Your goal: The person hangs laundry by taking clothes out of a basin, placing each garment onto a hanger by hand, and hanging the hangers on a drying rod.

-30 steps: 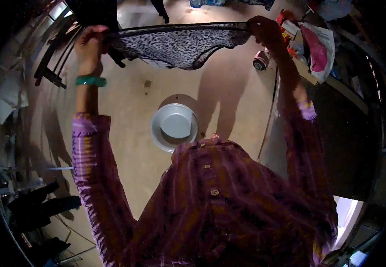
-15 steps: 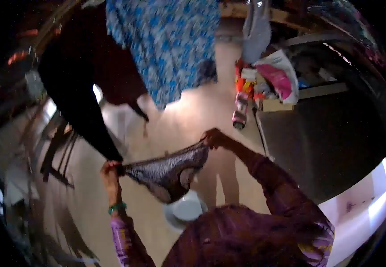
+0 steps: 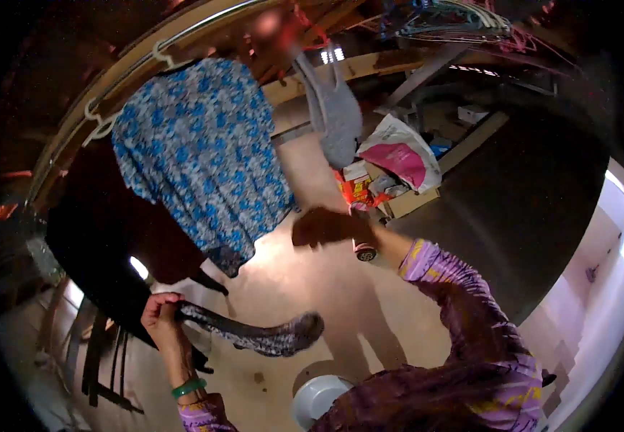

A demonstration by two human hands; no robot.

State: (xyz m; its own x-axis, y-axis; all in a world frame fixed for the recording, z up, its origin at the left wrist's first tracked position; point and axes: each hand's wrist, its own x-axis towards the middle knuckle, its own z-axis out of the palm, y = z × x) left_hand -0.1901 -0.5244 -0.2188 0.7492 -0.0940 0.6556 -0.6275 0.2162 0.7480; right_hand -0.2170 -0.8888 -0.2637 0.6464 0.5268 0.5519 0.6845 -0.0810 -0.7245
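My left hand [image 3: 162, 317], with a green bangle at the wrist, is closed around one end of a dark patterned pair of underpants [image 3: 258, 338]. The garment stretches out to the right, its far end loose in the air. My right hand [image 3: 330, 229] is raised near the lower right of a blue floral shirt [image 3: 200, 147], apart from the underpants. Its fingers reach leftward, dark and somewhat blurred, with nothing visible in them. The shirt hangs from a white hanger [image 3: 160, 54] on a metal rail [image 3: 204, 23].
Dark clothes [image 3: 103, 230] hang at the left. A grey garment [image 3: 335, 119] hangs near several empty hangers [image 3: 463, 20]. A box [image 3: 416, 201] with a pink and white bag [image 3: 402, 155] sits right of centre, on a dark surface [image 3: 513, 209]. Below me stands a pale basin [image 3: 319, 399].
My right hand has let go of the underpants and moved up. The left hand still holds them, a little lower. The view has tilted up, showing the rail and hangers.
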